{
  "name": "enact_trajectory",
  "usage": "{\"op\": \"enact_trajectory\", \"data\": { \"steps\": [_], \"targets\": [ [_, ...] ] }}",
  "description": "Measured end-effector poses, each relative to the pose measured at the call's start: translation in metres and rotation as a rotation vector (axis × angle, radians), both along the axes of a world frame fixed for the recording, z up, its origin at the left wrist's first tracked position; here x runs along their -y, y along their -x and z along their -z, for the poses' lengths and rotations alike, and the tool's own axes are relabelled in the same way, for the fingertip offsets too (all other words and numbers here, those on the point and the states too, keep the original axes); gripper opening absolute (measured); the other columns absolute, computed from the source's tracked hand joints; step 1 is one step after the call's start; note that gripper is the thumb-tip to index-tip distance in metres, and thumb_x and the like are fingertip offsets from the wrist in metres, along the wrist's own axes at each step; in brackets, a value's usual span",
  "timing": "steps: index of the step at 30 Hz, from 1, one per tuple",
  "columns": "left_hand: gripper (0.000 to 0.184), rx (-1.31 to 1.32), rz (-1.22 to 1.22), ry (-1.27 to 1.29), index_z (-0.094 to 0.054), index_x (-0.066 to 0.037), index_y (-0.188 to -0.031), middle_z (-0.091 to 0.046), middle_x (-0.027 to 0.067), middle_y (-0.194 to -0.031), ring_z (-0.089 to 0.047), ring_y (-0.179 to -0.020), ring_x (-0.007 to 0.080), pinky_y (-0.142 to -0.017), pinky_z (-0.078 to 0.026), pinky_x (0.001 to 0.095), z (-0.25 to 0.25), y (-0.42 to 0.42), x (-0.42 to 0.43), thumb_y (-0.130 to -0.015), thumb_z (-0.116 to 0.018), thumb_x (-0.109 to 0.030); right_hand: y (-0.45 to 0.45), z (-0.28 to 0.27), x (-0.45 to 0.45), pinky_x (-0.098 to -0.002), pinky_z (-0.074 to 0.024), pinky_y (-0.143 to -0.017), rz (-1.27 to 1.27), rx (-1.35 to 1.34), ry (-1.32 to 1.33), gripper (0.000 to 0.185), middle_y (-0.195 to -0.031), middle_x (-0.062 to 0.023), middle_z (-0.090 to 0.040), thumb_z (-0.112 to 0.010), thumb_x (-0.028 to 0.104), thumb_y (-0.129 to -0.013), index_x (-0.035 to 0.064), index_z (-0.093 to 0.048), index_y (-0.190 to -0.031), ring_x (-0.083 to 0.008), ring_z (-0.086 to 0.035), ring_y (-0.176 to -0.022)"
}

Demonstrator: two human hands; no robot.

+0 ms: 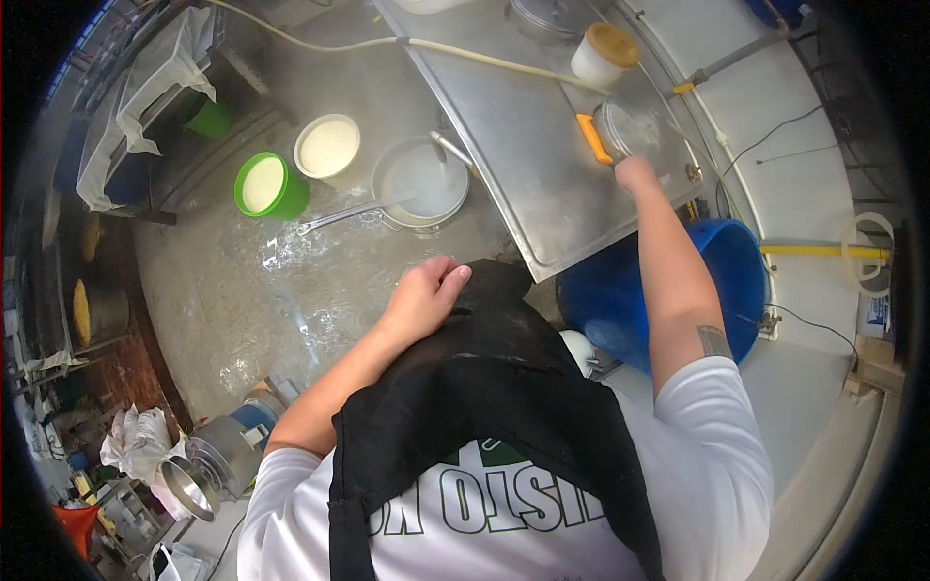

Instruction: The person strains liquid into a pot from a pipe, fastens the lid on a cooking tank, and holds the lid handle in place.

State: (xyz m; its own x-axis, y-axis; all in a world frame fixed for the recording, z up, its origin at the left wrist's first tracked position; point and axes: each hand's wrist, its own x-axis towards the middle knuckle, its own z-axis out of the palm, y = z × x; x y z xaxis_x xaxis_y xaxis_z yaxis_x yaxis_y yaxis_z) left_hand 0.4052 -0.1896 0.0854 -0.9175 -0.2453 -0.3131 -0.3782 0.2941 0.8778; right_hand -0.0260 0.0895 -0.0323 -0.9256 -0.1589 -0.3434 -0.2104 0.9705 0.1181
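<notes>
My right hand [635, 176] reaches over the metal table, its fingers closed at the near side of a round metal vessel [625, 128]. What those fingers grip is hidden. Touching or just beside that vessel is an orange handle [593, 138]. My left hand [429, 295] is curled in front of the black apron [494, 334], with nothing visible in it. Beyond it on the wet floor stands a metal pot [421, 184] of cloudy liquid, with a long-handled metal utensil [349, 215] leaning in it. A green bucket [291, 197] and a white bucket [327, 172] hold pale contents.
A metal table [542, 194] extends ahead on the right, with a white tub with a brown lid [603, 56] at its back. A pale hose [484, 63] crosses it. Below the table's near edge stands a blue barrel [731, 290]. Shelving and sacks [136, 441] line the left.
</notes>
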Motion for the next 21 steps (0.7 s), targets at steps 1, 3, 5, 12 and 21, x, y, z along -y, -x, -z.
{"op": "enact_trajectory", "data": {
  "steps": [1,3,5,12,21],
  "targets": [
    [0.034,-0.011,0.001,0.016,-0.066,0.001,-0.101,-0.067,0.0203,-0.080,-0.066,-0.076,0.0347,-0.071,-0.050,0.0431,0.000,0.000,-0.001,-0.097,-0.057,-0.032,0.001,-0.001,0.001,-0.0434,-0.0504,-0.092,-0.047,0.023,-0.044,0.029,-0.114,-0.0245,-0.067,-0.055,0.013,-0.084,-0.0007,-0.073,-0.102,-0.0377,-0.064,-0.109],
    [0.034,-0.007,-0.002,0.010,-0.066,0.001,-0.101,-0.067,0.0202,-0.080,-0.065,-0.076,0.0347,-0.071,-0.050,0.0430,-0.002,0.000,-0.003,-0.097,-0.057,-0.032,0.000,-0.003,0.001,-0.0433,-0.0504,-0.092,-0.097,0.046,-0.087,0.028,-0.114,-0.0243,-0.067,-0.056,0.013,-0.083,-0.0008,-0.073,-0.101,-0.0377,-0.064,-0.109],
    [0.034,-0.003,-0.004,0.004,-0.066,0.001,-0.101,-0.067,0.0202,-0.080,-0.065,-0.076,0.0346,-0.071,-0.050,0.0430,-0.004,-0.001,-0.005,-0.097,-0.057,-0.032,-0.008,-0.014,0.007,-0.0430,-0.0507,-0.091,0.003,0.023,-0.019,0.027,-0.113,-0.0241,-0.067,-0.059,0.013,-0.082,-0.0010,-0.073,-0.100,-0.0376,-0.064,-0.107],
    [0.033,-0.006,-0.038,-0.002,-0.066,0.001,-0.101,-0.066,0.0204,-0.079,-0.065,-0.074,0.0334,-0.070,-0.050,0.0424,0.000,-0.008,-0.008,-0.097,-0.057,-0.031,-0.015,-0.025,0.013,-0.0423,-0.0514,-0.090,0.037,0.021,-0.005,0.027,-0.112,-0.0234,-0.068,-0.061,0.013,-0.080,0.0000,-0.073,-0.101,-0.0366,-0.065,-0.106],
    [0.033,-0.023,-0.084,-0.006,-0.066,0.001,-0.102,-0.066,0.0205,-0.077,-0.064,-0.073,0.0327,-0.070,-0.050,0.0418,0.001,-0.017,-0.010,-0.097,-0.058,-0.030,-0.018,-0.033,0.018,-0.0416,-0.0519,-0.090,0.034,0.052,-0.021,0.030,-0.114,-0.0214,-0.068,-0.062,0.015,-0.081,0.0004,-0.072,-0.105,-0.0356,-0.065,-0.108]
  ]
}}
